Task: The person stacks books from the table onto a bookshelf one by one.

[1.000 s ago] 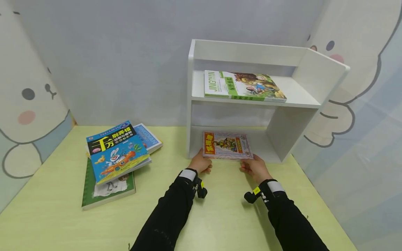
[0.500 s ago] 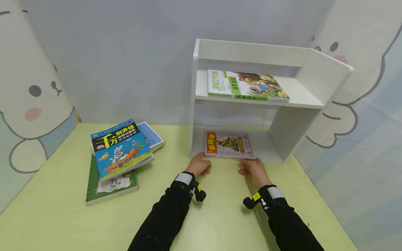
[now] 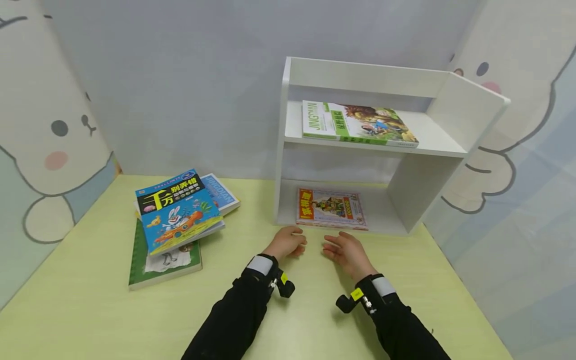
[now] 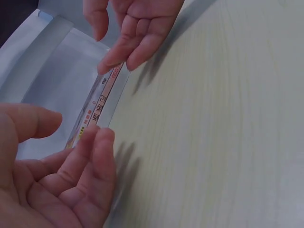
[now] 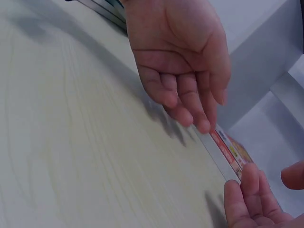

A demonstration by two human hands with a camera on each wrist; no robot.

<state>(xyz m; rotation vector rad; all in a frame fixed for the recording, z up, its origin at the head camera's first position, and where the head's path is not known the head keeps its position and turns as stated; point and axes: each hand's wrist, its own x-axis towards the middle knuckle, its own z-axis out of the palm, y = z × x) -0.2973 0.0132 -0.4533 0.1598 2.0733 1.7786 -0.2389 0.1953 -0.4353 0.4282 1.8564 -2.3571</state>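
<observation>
A red and pink book lies flat on the lower shelf of the white bookshelf, its spine toward the front edge. Just in front of that shelf, my left hand hovers with loosely bent fingers and holds nothing. My right hand is to its right, fingers relaxed, also apart from the book. In the left wrist view the book's spine shows between the two hands. A green and white book with a lion on its cover lies on the upper shelf.
On the table's left lies a loose pile: a blue book with a rabbit on top, a light-blue book behind it, and a green book underneath. The yellowish table extends in front of the shelf.
Both hands have let go of the red and pink book and drawn back from it. The right hand has moved left, closer to the left hand. The book stays on the lower shelf.
</observation>
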